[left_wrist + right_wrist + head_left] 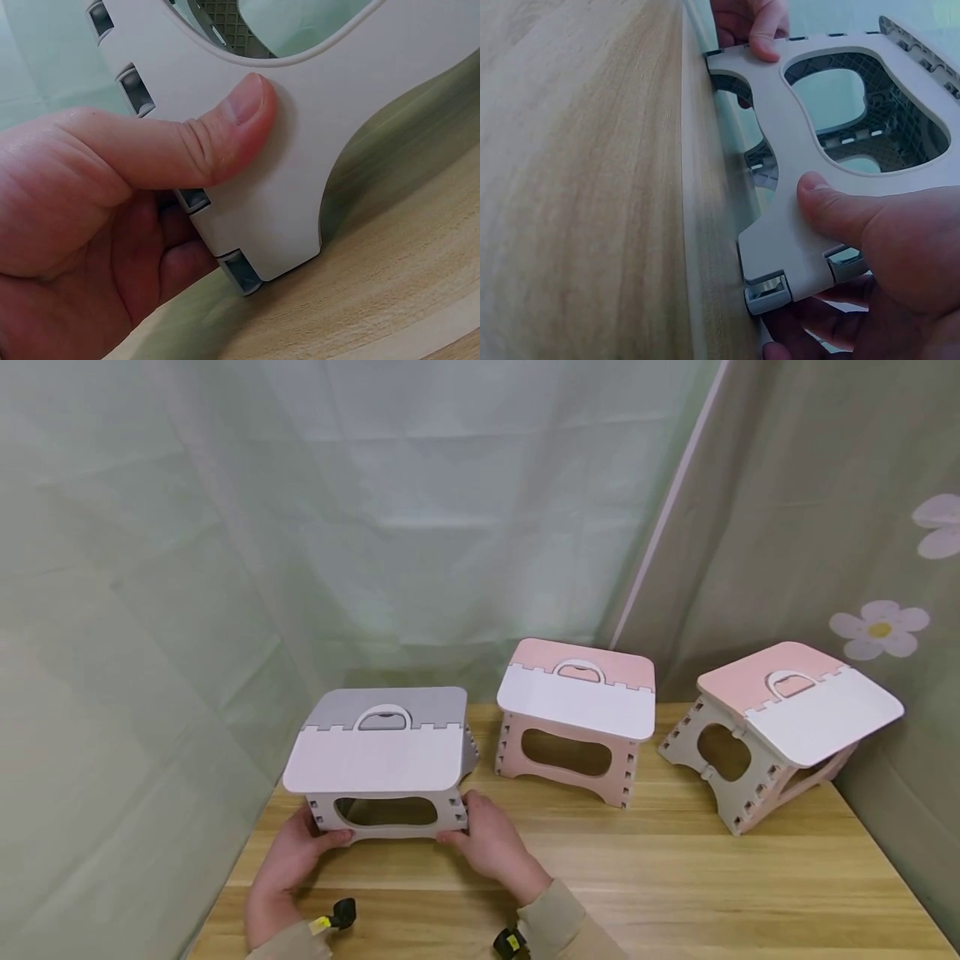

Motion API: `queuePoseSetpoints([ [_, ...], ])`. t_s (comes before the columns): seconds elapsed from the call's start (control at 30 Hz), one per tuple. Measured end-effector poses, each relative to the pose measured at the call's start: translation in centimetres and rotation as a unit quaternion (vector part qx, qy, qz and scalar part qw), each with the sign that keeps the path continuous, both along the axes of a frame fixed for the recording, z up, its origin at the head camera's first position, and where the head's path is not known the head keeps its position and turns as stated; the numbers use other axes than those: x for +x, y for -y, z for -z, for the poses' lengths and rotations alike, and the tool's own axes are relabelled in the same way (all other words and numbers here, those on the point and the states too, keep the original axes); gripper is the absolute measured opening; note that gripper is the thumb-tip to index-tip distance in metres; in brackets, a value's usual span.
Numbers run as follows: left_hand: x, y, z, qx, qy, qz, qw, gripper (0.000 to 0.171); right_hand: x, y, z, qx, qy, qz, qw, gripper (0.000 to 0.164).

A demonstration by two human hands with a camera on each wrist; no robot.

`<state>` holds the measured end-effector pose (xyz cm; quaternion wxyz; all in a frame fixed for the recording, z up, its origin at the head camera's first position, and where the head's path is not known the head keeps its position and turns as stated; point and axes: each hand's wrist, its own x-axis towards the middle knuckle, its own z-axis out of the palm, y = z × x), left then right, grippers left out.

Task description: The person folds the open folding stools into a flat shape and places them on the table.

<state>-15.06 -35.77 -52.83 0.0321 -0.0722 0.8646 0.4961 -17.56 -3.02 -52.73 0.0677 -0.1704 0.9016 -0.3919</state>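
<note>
the grey-and-white folding step stool (384, 752) stands upright at the near left of the wooden surface (675, 877), its white front leg panel facing the person. the left hand (288, 868) has its grip clasped on the panel's left edge, thumb (225, 139) pressed flat on the front face and fingers curled behind. the right hand (491, 843) grips the right edge the same way, thumb (832, 210) on the front. just beside it to the right stands a pink-and-white folding stool (576, 714), and farther right a second pink-and-white stool (787, 727), turned at an angle. green curtains (300, 527) hang behind.
</note>
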Motion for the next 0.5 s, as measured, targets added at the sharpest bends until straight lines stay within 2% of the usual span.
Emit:
queuePoseSetpoints([
  [0.5,-0.01,0.04,-0.18,-0.013,-0.001,0.006,0.9999,0.069,-0.30,-0.21,0.22,-0.006,0.004,-0.006,1.000,0.052],
])
